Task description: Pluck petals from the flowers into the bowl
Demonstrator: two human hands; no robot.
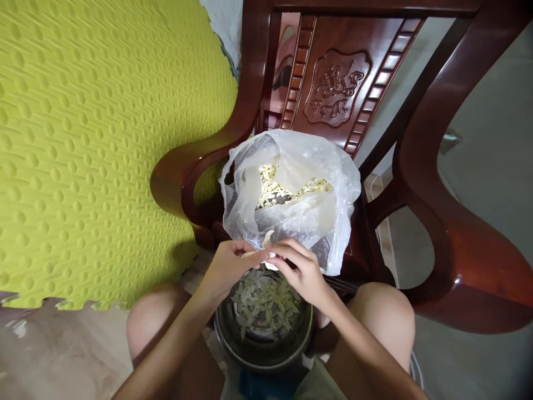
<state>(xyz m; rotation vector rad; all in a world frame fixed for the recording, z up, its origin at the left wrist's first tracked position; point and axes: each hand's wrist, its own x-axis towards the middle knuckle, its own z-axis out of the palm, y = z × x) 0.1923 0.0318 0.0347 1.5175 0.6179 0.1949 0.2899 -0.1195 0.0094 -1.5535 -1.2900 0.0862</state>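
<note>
My left hand [235,264] and my right hand [298,268] meet fingertip to fingertip above a dark metal bowl [266,358]. Both pinch a thin, curved, cream-white piece [268,239] that looks like a petal or a peel; its exact kind is unclear. One end sticks up past the fingers, and another pale bit shows below them. Inside the bowl lies a loose layer of pale greenish, leaf-shaped pieces [266,300]. Just beyond my hands, a translucent white plastic bag [291,219] stands with its mouth open, holding many small cream-coloured pieces [268,183].
The bag rests on a dark red carved wooden chair [337,89] with thick curved armrests. A yellow-green bumpy foam mat [95,144] stands at the left. My knees flank the bowl. Grey floor [491,161] shows at the right.
</note>
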